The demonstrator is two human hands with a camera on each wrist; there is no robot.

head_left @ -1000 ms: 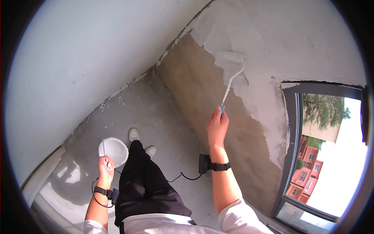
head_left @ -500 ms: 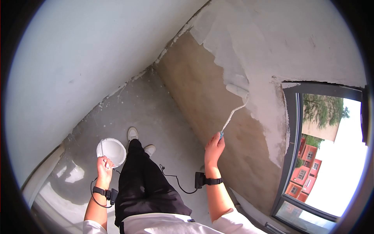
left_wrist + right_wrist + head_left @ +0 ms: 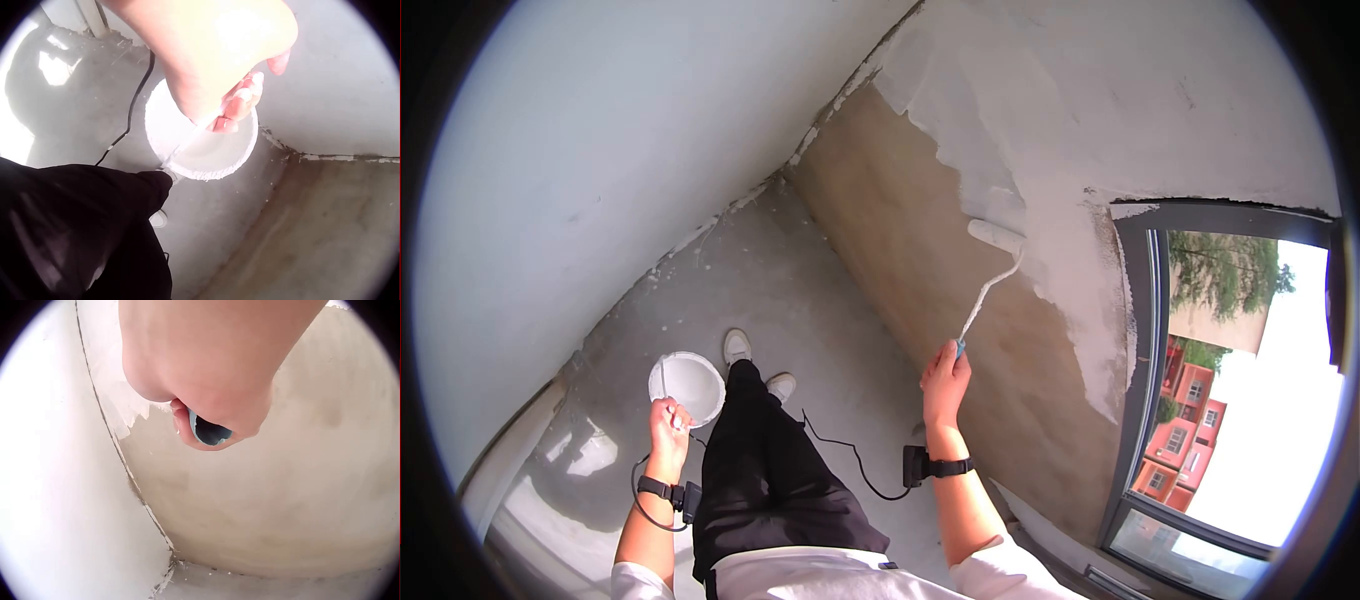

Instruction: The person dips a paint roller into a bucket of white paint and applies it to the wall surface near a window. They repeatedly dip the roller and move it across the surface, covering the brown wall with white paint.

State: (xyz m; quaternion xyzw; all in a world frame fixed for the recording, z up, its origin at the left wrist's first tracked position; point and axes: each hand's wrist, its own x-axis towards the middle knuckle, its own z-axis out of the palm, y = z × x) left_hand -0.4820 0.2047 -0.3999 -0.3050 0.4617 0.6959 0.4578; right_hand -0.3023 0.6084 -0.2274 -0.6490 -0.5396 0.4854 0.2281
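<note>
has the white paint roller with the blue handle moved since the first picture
Yes. The roller's white sleeve moved down the head view: above the level of the top left corner of the dark grey window frame earlier, slightly below it now.

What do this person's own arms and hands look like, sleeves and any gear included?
The left hand and right hand are gloveless, and the white sleeves are short. Behind each hand sits a black strap with a boxy black unit and a thin black cable.
</note>
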